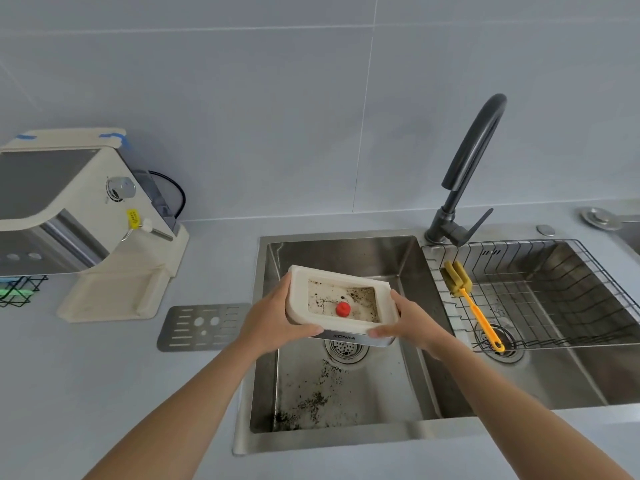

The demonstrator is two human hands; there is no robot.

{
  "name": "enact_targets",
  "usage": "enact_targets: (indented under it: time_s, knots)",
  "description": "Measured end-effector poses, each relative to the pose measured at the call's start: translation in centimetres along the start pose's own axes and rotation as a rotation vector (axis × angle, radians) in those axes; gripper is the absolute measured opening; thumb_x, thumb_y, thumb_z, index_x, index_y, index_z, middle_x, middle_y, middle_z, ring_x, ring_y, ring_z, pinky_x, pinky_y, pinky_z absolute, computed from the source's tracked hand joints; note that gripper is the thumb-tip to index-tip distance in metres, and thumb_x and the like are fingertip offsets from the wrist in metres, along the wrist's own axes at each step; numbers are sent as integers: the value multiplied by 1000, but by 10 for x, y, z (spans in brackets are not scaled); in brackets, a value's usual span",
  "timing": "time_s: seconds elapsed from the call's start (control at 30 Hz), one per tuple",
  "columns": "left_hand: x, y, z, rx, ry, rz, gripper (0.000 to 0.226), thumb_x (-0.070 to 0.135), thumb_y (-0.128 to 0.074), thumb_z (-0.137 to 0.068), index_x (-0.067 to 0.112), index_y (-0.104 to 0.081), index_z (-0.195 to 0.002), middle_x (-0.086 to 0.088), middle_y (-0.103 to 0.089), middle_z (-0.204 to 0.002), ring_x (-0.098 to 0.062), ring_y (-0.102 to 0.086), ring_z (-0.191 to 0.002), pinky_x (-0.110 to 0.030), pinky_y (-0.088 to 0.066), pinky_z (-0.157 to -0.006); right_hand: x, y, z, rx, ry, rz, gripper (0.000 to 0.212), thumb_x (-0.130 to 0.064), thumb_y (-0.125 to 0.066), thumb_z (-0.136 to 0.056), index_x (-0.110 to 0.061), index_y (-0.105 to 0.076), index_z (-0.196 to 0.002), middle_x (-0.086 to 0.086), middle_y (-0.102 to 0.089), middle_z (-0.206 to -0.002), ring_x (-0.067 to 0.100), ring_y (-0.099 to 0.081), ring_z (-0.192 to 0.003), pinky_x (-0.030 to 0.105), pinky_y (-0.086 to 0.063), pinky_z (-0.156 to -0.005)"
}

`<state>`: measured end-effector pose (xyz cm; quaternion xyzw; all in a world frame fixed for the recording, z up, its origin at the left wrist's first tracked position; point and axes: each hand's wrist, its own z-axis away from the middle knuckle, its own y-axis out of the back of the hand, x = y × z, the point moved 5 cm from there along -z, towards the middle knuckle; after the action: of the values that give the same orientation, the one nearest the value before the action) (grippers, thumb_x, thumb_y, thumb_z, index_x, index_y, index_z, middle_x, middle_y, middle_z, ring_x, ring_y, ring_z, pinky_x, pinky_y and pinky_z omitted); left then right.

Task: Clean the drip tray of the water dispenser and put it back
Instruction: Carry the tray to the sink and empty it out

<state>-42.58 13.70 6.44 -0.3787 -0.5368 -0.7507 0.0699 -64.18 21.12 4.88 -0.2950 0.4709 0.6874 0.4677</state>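
Observation:
A cream drip tray (301, 282) hangs over the left sink basin (346, 386), held level from both ends. Its floor is smeared with dark grime, and a red float (343, 309) sticks up in the middle. My left hand (273, 323) grips the tray's left end and my right hand (410, 325) grips its right end. The tray's metal grille cover (202, 327) lies flat on the counter, left of the sink. The cream water dispenser (79, 216) stands at the far left with its base slot bare.
Dark specks of dirt lie on the left basin's floor near the drain (346, 349). A black faucet (464, 174) rises between the basins. The right basin holds a wire rack (540, 292) with a yellow sponge brush (474, 306) in it. A black wire holder (17, 289) sits at the left edge.

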Motion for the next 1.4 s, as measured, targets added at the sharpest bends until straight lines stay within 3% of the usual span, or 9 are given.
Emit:
enact_targets:
  time_s: [0.17,0.3,0.47,0.63,0.87,1.03,1.13,1.27,1.4]
  knots:
    - [4,0,-10,3,-7,-21,112,74,-56,-46,32,-20,-143,12,-54,-127,-13,-56,-104,-34,-55,-81,6,3,-2,4,-4,-90,56,-12,-77,-69,-25,-48,-115,-15,-60,-100,4,-59,-94,16,-50,-71]
    - [9,1,-18,3,-15,-39,108,75,-53,-48,32,-22,-142,12,-54,-129,-12,-55,-107,-35,-55,-83,15,5,-9,23,-22,-154,52,-13,-77,-69,-24,-51,-113,-10,-62,-102,13,-59,-100,29,-50,-88]
    - [14,2,-29,9,-27,-20,97,66,-59,-54,33,-26,-140,14,-55,-123,-10,-54,-102,-32,-54,-83,22,7,-16,38,-49,-209,46,-17,-77,-71,-21,-55,-112,-3,-64,-106,18,-60,-102,35,-48,-94]
    - [17,5,-39,5,-16,-10,98,70,-54,-50,34,-31,-137,21,-51,-109,-9,-53,-95,-25,-51,-79,26,9,-21,54,-65,-257,29,-21,-74,-74,-24,-61,-100,2,-67,-106,20,-61,-101,32,-50,-90]
    - [18,4,-56,13,63,9,89,70,-55,-55,29,-41,-133,16,-58,-109,-12,-56,-96,-33,-53,-84,28,13,-24,95,-114,-275,18,-33,-67,-80,-18,-63,-89,-2,-65,-82,14,-58,-76,24,-45,-70]
    - [22,2,-67,23,138,-17,65,59,-61,-75,16,-50,-123,12,-52,-88,-12,-50,-87,-18,-39,-62,33,20,-30,167,-197,-219,43,-50,-61,-80,-8,-52,-76,5,-49,-71,17,-44,-66,30,-36,-67]
    - [21,2,-74,13,172,-16,64,68,-55,-72,19,-57,-113,10,-58,-91,-16,-57,-92,-28,-47,-70,31,24,-34,228,-246,-173,46,-53,-57,-82,-10,-45,-70,1,-41,-63,13,-37,-58,26,-33,-62]
    - [15,1,-83,-10,239,-31,67,73,-50,-72,18,-60,-110,4,-61,-96,-18,-56,-88,-29,-43,-70,28,26,-39,294,-293,-192,48,-54,-57,-81,-12,-42,-62,1,-40,-60,12,-37,-55,25,-33,-61]
    - [13,0,-86,-39,311,-34,77,75,-45,-73,8,-59,-108,-1,-60,-95,-22,-58,-92,-30,-42,-70,26,27,-41,402,-336,-245,49,-55,-59,-79,-7,-54,-73,1,-47,-66,12,-44,-62,22,-37,-59]
